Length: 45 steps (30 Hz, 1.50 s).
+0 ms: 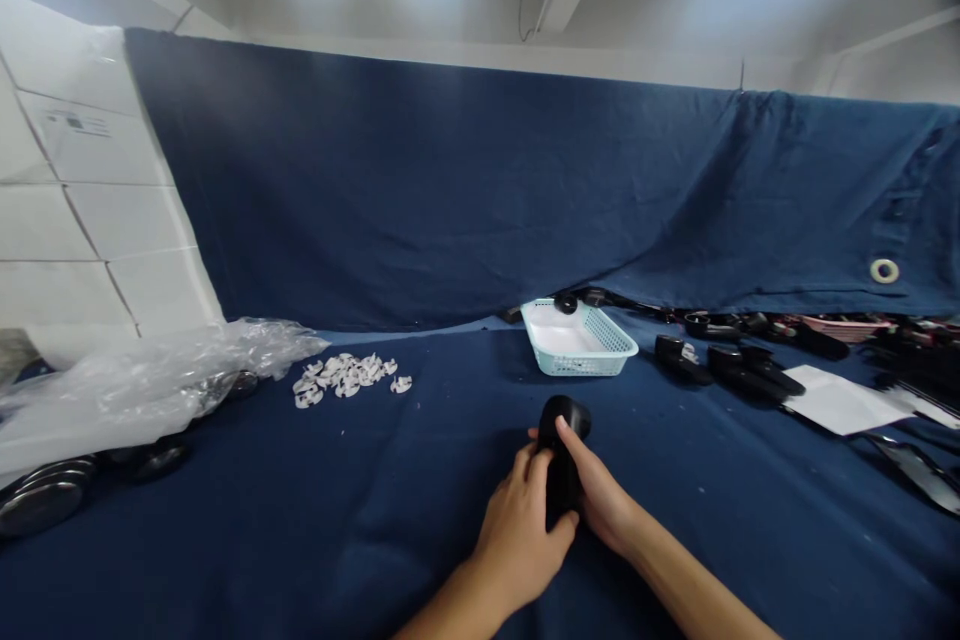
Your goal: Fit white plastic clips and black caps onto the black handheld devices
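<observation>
Both my hands hold one black plastic part with a rounded head, low over the dark blue cloth-covered table. My left hand wraps round its lower end with the fingers closed. My right hand grips it from the right side, thumb lying along the top. A heap of small white plastic clips lies on the cloth to the left of my hands.
A pale blue mesh basket stands behind my hands. Several black parts and a white paper sheet lie at the right. A clear plastic bag over black round pieces sits at the left. Blue cloth hangs behind.
</observation>
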Each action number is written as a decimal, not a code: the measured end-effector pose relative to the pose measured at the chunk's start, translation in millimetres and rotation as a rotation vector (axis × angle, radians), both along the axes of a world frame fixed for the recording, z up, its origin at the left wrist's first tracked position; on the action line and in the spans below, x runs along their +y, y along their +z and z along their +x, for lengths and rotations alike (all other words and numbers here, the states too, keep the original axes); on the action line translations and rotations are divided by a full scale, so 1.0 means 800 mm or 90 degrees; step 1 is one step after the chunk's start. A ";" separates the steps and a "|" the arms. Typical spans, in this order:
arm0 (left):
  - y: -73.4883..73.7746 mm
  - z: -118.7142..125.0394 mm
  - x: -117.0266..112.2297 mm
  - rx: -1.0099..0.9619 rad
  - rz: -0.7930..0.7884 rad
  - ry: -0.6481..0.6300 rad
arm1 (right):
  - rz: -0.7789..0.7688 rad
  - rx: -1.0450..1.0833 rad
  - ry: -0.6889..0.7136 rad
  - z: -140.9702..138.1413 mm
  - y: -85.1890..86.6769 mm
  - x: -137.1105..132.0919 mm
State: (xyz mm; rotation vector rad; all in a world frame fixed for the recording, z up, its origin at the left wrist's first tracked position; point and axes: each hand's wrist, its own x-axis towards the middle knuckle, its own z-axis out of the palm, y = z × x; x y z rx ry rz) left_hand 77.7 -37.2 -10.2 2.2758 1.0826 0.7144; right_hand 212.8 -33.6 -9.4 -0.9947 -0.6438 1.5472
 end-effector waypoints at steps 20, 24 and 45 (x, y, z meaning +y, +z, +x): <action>0.009 -0.006 0.004 -0.234 -0.177 0.001 | 0.105 -0.088 0.048 -0.004 0.008 -0.010; 0.011 -0.007 0.008 -0.306 -0.229 -0.031 | 0.134 -0.195 0.039 0.000 0.004 -0.010; -0.002 -0.020 0.044 -0.691 -0.888 -0.042 | 0.219 -0.960 -0.233 0.095 0.067 0.178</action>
